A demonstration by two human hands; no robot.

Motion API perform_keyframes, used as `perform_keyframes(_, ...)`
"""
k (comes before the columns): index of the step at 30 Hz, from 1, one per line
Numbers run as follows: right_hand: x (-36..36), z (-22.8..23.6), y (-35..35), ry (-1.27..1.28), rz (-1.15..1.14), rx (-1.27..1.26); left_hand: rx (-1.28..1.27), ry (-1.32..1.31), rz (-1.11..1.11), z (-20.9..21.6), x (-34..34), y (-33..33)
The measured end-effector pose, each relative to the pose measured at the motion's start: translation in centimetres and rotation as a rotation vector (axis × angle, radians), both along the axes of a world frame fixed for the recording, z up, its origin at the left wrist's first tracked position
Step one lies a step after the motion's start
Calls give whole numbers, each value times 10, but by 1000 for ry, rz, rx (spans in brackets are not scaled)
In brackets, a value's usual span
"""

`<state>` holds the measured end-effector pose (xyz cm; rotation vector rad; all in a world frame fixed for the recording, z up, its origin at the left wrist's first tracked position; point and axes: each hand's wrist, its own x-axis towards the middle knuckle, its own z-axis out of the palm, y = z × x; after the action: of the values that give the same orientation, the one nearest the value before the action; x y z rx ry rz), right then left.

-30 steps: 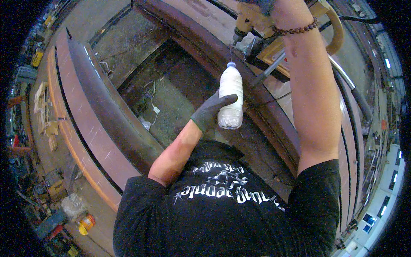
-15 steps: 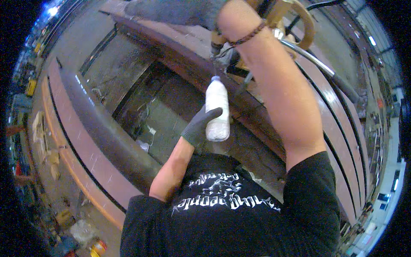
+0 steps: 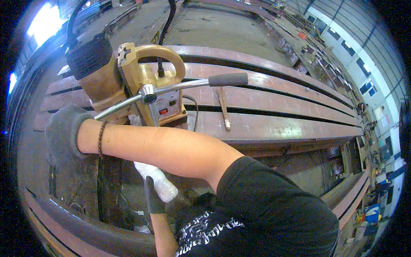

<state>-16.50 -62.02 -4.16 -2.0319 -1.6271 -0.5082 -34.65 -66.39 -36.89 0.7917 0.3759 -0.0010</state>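
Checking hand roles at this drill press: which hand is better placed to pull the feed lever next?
The right hand, likely. Its glove sits at the lower end of the feed lever, seemingly gripping it. The left hand is lower, under the right forearm, and occupied holding the white bottle.

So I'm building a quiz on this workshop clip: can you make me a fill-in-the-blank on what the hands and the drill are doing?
1. The left hand in a dark glove holds a white plastic ____.
2. The right hand wears a ____ glove and grips a lever of the drill press.
3. The drill's body is ____ in colour.
4. A brush lies on the steel ____.

Missing words: bottle; grey; gold; beam
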Motion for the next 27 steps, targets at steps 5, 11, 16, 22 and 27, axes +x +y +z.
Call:
perform_keyframes(5,-13,16,-4,85,30,-129,-40,52,20,-3,-6,10)
perform_keyframes(11,-9,13,-7,50,-9,-112,-113,89,63,-11,-2,7)
perform_keyframes(16,-16,29,-22,108,-31,-230,-136,42,71,-2,1,5)
perform_keyframes(22,-4,2,-8,115,-6,-21,-177,48,58,22,5,-4)
perform_keyframes(27,-2,-1,2,-279,178,266,-117,108,61,21,3,0)
